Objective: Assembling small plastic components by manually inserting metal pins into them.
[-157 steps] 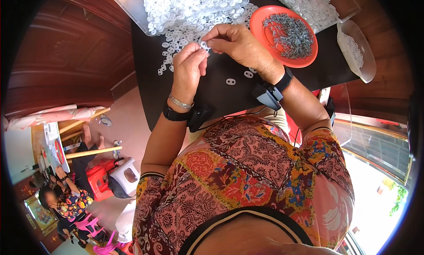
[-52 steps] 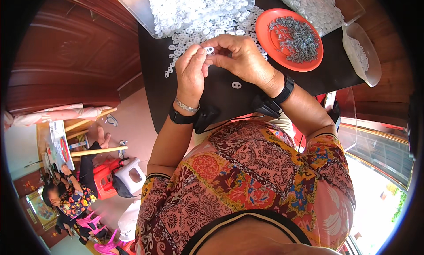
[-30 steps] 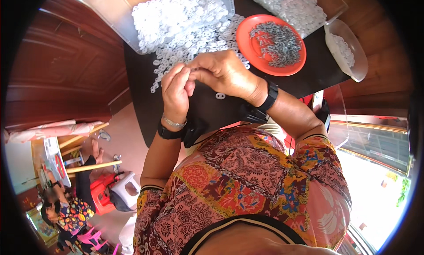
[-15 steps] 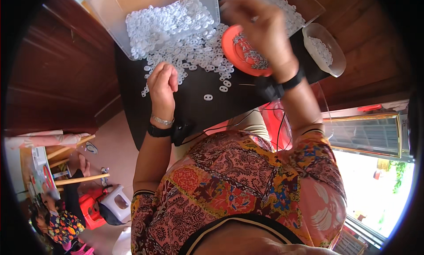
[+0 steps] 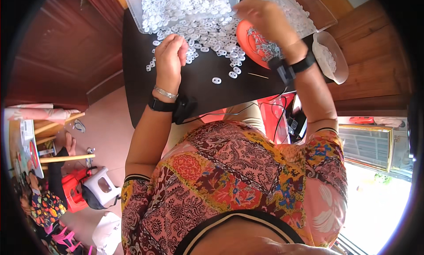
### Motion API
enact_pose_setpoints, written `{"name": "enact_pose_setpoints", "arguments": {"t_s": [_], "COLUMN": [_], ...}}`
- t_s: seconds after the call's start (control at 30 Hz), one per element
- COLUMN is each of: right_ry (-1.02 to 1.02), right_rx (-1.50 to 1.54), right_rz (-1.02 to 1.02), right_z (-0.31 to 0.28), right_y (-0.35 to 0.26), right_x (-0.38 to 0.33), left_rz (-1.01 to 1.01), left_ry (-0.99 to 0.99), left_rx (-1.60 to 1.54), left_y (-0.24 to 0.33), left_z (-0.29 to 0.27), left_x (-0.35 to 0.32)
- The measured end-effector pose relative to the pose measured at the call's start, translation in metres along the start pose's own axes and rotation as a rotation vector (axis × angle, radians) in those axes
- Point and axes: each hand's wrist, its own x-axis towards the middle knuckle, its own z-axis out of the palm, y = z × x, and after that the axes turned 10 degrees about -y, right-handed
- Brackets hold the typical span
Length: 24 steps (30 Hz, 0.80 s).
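Observation:
My left hand (image 5: 171, 50) is curled closed at the near left edge of a loose pile of white two-holed oval plastic pieces (image 5: 201, 32). Whatever its fingers may hold is hidden. To the right, my right hand (image 5: 267, 22) hovers over an orange plate (image 5: 244, 31) that carries a heap of small silvery metal pieces (image 5: 267, 48). Motion blurs its fingers, which point left towards the pile. One white oval piece (image 5: 216, 80) lies apart on the dark table (image 5: 194, 85), with a thin pale stick (image 5: 258, 75) to its right.
A clear bin (image 5: 138, 12) full of white pieces stands at the back left, another clear bin (image 5: 326, 22) at the back right. A small translucent tub (image 5: 338, 76) sits by the right edge. Cables (image 5: 247, 111) hang below the table. On the left floor are stools (image 5: 101, 184) and another person.
The view has shifted, so the table sits higher in the picture. My right hand stays above the orange plate, still moving. My left hand remains closed beside the pile.

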Motion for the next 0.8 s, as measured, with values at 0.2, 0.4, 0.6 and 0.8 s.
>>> {"name": "enact_pose_setpoints", "arguments": {"t_s": [0.2,0.4,0.6,0.8], "right_ry": [-0.393,-0.452,-0.414,-0.429], "right_rx": [-0.131,-0.103,-0.163,-0.343], "right_rz": [-0.031,-0.028,-0.051,-0.114], "right_z": [0.072,0.085,0.11,0.113], "right_y": [-0.031,-0.038,-0.046,-0.043], "right_x": [-0.007,0.0,-0.001,0.0], "left_rz": [-0.018,0.006,0.014,-0.013], "left_ry": [-0.025,0.0,-0.004,0.007], "left_rx": [0.03,-0.072,-0.061,-0.045], "left_y": [-0.002,0.001,0.0,0.001], "left_z": [-0.001,-0.001,-0.001,-0.001], "left_x": [0.004,0.003,0.004,0.004]}}
